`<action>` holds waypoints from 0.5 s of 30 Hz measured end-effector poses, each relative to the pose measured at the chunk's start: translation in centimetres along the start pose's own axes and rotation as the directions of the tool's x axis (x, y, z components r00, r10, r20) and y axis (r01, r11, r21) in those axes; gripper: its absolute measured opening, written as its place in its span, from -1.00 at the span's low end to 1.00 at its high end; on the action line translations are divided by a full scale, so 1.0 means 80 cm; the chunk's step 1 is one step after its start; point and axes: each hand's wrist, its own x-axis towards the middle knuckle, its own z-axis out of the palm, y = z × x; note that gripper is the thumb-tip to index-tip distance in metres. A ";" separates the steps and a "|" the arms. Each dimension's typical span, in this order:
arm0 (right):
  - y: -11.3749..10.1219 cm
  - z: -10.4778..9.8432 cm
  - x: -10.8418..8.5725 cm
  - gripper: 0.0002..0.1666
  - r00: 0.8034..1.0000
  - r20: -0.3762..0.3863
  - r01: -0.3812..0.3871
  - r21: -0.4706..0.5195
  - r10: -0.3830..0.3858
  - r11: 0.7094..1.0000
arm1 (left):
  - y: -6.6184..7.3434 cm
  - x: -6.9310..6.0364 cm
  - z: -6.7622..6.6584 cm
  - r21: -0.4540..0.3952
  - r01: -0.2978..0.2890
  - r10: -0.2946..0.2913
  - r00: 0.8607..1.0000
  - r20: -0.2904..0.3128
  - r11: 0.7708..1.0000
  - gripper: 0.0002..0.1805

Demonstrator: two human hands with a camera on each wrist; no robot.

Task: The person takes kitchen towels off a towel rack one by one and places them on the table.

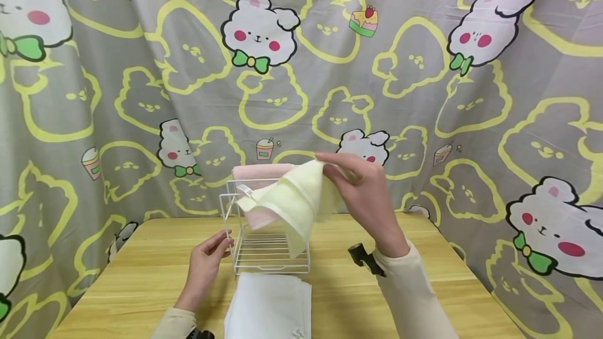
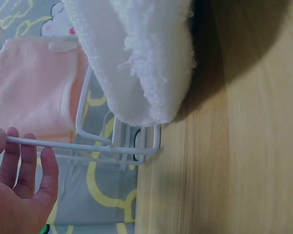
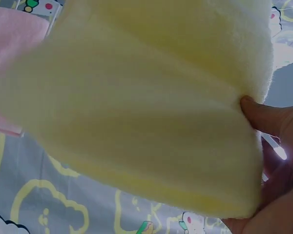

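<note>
My right hand [image 1: 367, 198] pinches a pale yellow towel [image 1: 301, 192] by its upper edge, above a white wire rack [image 1: 273, 267]. The yellow towel hangs in folds over the front of the rack, and a small tag shows at its left end. In the right wrist view, the thumb [image 3: 261, 117] presses on the towel's edge. Low on the rack's left side, my left hand [image 1: 207, 263] holds an upright wire between thumb and fingers. A pink towel [image 1: 261, 171] drapes over the rack's back, partly hidden by the yellow one.
A folded white towel [image 1: 268, 307] lies on the wooden table [image 1: 141, 266] in front of the rack. Behind the table hangs a grey curtain [image 1: 301, 93] with cartoon animals. Each wrist wears a black strap [image 1: 365, 259].
</note>
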 end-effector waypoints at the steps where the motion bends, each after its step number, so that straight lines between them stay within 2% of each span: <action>1: 0.000 -0.001 -0.002 -0.66 1.000 -0.004 0.004 -0.007 -0.004 1.000 | 0.000 0.000 0.000 0.000 0.000 0.000 1.000 0.001 1.000 -0.60; 10: -0.003 -0.017 -0.028 -0.64 1.000 -0.020 0.001 -0.017 -0.001 1.000 | 0.001 -0.002 0.000 -0.008 0.027 -0.026 1.000 0.004 1.000 -0.59; 15: -0.002 -0.025 -0.039 -0.65 1.000 -0.027 -0.004 -0.043 0.003 0.999 | 0.001 -0.002 0.000 -0.005 0.016 -0.016 1.000 0.006 1.000 -0.60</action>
